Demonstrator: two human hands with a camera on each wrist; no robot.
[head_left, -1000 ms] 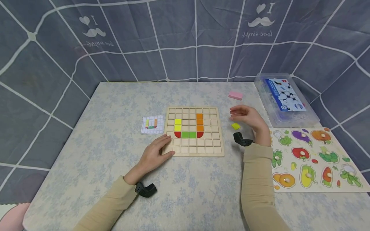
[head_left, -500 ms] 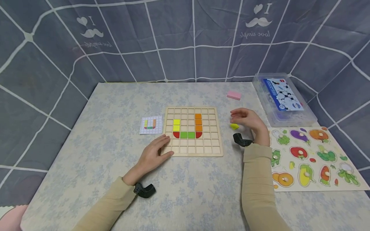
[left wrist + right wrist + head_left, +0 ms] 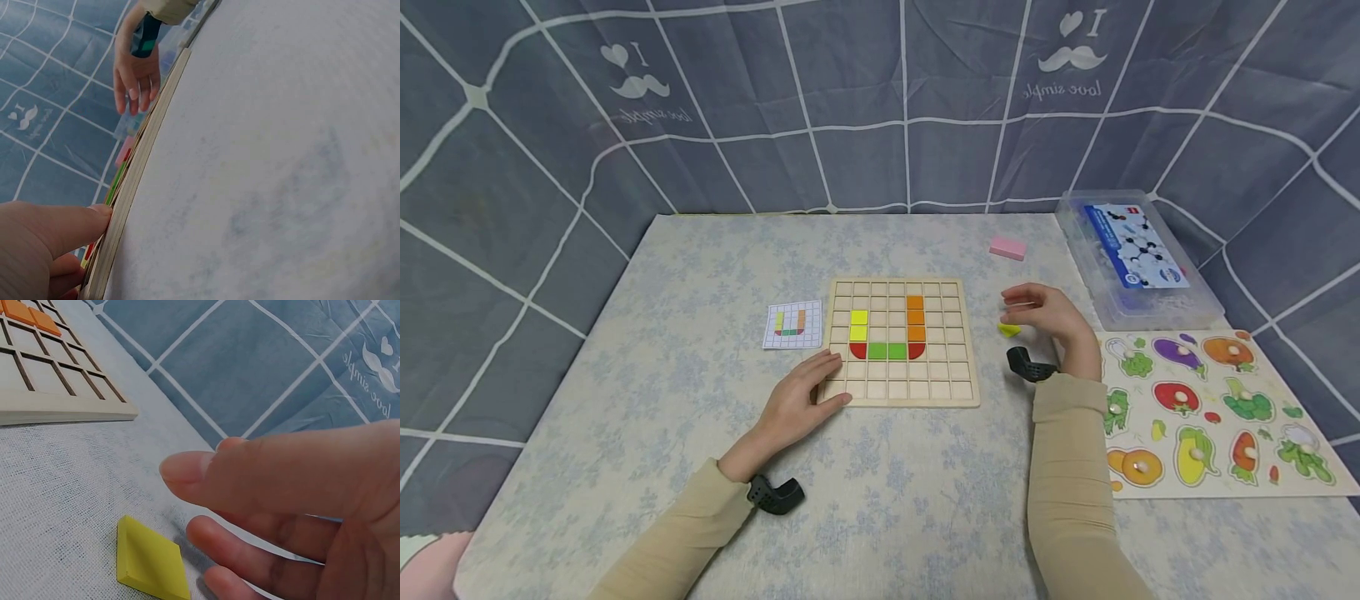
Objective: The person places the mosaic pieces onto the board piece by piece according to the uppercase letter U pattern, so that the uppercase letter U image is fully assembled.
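Observation:
My left hand (image 3: pixel 797 402) rests on the near left corner of a wooden grid board (image 3: pixel 943 390), its thumb lying on the rim in the left wrist view. Seated in the grid is a U of tiles: yellow tiles (image 3: pixel 859 325) at left, orange tiles (image 3: pixel 915 317) at right, green tiles (image 3: pixel 887 351) between two red rounded corners (image 3: pixel 917 351). To the board's right, my right hand (image 3: pixel 1051 317) hovers with bent fingers and holds nothing. Just below its fingertips a loose yellow square tile (image 3: pixel 150 559) lies on the cloth, partly hidden in the head view.
A pattern card (image 3: pixel 793 325) showing a similar U lies left of the board. A pink block (image 3: pixel 1007 247) sits beyond my right hand. At right are a clear plastic box (image 3: pixel 1195 308) with a blue-and-white booklet and a vegetable puzzle board (image 3: pixel 1213 487).
My right hand has shifted slightly nearer and to the right, so its fingers now cover part of the loose yellow tile. My left hand stays on the board.

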